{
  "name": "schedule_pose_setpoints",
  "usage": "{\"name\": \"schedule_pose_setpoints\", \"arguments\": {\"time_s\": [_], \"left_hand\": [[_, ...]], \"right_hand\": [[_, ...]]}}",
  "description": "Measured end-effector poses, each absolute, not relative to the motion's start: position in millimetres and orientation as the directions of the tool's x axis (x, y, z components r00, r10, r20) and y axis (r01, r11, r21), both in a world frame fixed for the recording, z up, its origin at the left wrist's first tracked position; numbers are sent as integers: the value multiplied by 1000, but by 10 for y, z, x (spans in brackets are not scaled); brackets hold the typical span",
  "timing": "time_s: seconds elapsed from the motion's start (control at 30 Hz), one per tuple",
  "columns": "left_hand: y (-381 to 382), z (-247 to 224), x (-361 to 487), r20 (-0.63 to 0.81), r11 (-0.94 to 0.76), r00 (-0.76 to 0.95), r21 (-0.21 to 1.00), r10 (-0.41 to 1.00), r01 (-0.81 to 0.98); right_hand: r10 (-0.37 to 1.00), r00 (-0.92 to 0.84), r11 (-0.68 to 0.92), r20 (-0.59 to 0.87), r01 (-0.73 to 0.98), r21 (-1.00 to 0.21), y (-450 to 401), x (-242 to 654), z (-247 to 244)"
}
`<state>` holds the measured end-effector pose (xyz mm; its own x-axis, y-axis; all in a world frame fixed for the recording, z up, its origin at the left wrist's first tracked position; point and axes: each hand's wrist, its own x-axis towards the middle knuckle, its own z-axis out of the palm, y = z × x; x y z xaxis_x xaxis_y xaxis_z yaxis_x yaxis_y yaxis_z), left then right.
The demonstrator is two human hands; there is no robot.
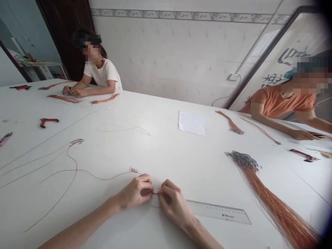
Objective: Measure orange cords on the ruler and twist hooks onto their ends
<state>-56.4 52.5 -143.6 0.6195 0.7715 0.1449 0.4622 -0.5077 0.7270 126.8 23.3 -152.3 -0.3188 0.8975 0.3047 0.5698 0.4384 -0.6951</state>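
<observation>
My left hand is closed in a pinch on a thin reddish line, which trails away to the left across the table. Just beside it, my right hand pinches the same short stretch, and a small dark hook tip pokes up at its fingertips. Beneath the fingers lies a clear plastic ruler, reaching out to the right. A small printed tag rests by the line near my left knuckles. Farther left, a few dark fish hooks lie with reddish lines tied to them.
A large bundle of orange lines with hooks lies at right. A paper sheet, red-handled pliers and other pliers are spread over the white table. One person sits across at left, another at right, both with hands on the table.
</observation>
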Motion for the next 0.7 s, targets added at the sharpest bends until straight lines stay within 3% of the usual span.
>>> {"name": "schedule_pose_setpoints", "arguments": {"time_s": [0.23, 0.37, 0.57, 0.7], "left_hand": [[527, -1386, -544, 168, -486, 578, 747, 798, 453], [559, -1284, -522, 213, -508, 531, 699, 820, 504], [641, -669, -423, 404, -598, 456, 660, 793, 456], [598, -171, -317, 547, -677, 399, 590, 736, 440]], "right_hand": [[925, -251, 379, 286, 546, -747, 229, 1257, -1507], [930, -247, 367, 273, 566, -738, 305, 1297, -1390], [927, -325, 340, 185, 525, -780, 474, 1443, -676], [934, -282, 335, 220, 473, -815, 427, 1529, -154]]}}
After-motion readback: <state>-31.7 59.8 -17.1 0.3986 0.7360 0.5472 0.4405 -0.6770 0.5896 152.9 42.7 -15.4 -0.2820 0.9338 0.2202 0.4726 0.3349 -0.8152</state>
